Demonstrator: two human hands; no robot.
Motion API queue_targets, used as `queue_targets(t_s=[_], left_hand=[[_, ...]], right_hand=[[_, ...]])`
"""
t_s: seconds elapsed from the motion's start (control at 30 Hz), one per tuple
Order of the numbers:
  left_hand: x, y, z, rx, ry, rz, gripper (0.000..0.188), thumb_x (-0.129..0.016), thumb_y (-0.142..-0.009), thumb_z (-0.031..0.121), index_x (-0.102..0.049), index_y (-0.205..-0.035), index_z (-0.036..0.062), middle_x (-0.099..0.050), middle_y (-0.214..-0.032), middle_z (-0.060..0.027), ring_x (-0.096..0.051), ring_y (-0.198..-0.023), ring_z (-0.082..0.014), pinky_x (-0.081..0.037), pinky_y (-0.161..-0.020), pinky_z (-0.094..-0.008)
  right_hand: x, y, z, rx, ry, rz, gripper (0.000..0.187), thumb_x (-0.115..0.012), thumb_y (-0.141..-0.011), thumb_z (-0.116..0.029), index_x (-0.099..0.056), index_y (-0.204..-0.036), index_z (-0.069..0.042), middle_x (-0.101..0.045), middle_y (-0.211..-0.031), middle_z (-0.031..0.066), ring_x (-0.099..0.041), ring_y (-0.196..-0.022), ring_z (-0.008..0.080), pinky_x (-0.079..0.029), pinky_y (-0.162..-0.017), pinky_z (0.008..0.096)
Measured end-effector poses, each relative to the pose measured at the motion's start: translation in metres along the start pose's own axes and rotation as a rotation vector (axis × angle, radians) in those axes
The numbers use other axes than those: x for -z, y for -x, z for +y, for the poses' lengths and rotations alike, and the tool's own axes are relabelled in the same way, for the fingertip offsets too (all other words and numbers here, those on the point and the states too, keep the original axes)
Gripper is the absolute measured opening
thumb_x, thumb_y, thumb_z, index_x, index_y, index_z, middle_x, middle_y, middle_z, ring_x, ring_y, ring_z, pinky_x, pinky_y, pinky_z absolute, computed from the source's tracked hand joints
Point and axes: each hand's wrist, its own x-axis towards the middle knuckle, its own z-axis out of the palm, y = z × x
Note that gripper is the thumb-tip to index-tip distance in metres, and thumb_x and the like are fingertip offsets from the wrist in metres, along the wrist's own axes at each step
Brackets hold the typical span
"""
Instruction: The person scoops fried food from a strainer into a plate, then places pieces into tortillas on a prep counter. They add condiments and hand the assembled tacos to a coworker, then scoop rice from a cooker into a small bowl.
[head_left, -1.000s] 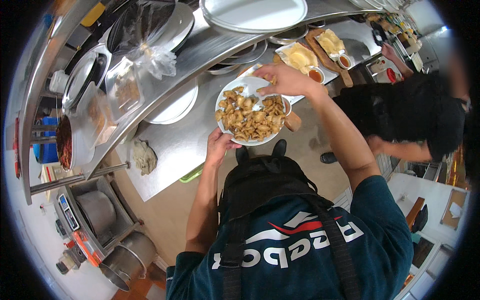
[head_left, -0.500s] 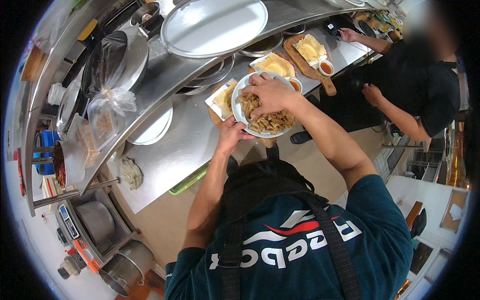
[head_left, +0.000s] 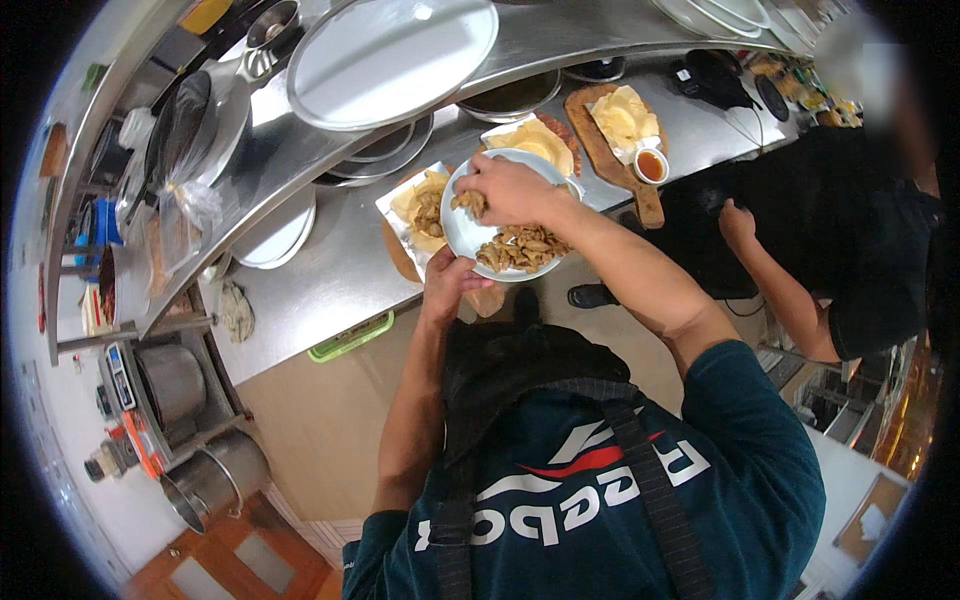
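The left hand cups the near edge of a white plate from below, fingers curled under the rim, holding it over the front of the steel counter. The right hand is down on the plate, fingers closed round a clump of fried pieces. A good heap remains on the plate's near side; its far half is mostly bare. Just left, a foil sheet already carries a flatbread with some pieces on it, so the portioning looks roughly midway. Farther right, two more flatbreads wait, one on a wooden board with a small sauce cup. Above, a steel shelf holds a big round tray. Pots stand low at the left; another person's hand works at the right.
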Motion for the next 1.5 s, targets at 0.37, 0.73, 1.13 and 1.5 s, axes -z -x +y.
queue_targets(t_s=[0.37,0.73,1.13,1.5], left_hand=[[-0.014,0.001,-0.015,-0.068,0.044,0.093,0.045,-0.053,-0.089,0.007,-0.051,-0.130,-0.0117,-0.071,-0.106,-0.0202,-0.074,-0.082,-0.0272,-0.066,-0.071,-0.0353],[-0.004,0.039,-0.016,-0.086,0.052,0.222,0.037,-0.050,-0.090,0.003,-0.056,-0.125,-0.0090,-0.069,-0.106,-0.0186,-0.073,-0.084,-0.0288,-0.066,-0.071,-0.0377],[-0.016,0.040,-0.013,-0.066,0.063,0.209,0.040,-0.050,-0.091,0.005,-0.054,-0.129,-0.0072,-0.068,-0.112,-0.0183,-0.073,-0.086,-0.0281,-0.065,-0.073,-0.0365],[-0.040,0.012,-0.014,-0.093,0.058,0.164,0.040,-0.049,-0.092,0.005,-0.049,-0.129,-0.0099,-0.067,-0.110,-0.0203,-0.073,-0.083,-0.0281,-0.065,-0.072,-0.0352]], right_hand=[[0.043,-0.004,0.073,-0.377,-1.074,0.031,0.041,-0.076,-0.082,-0.017,-0.063,-0.121,-0.016,-0.064,-0.106,0.0022,-0.060,-0.098,0.0108,-0.052,-0.076,0.0301],[0.013,0.007,0.137,-0.415,-0.129,0.018,0.061,-0.076,-0.080,-0.030,-0.059,-0.136,-0.014,-0.064,-0.131,0.0127,-0.064,-0.116,0.0312,-0.052,-0.098,0.0391],[0.079,0.035,0.090,-0.448,-0.165,0.209,0.037,-0.068,-0.089,-0.035,-0.073,-0.117,-0.011,-0.072,-0.112,0.0200,-0.067,-0.107,0.0382,-0.052,-0.094,0.0455],[0.085,0.032,0.030,-0.341,0.141,-0.101,0.061,-0.076,-0.080,-0.050,-0.068,-0.121,-0.004,-0.071,-0.117,0.0187,-0.068,-0.111,0.0322,-0.053,-0.096,0.0457]])
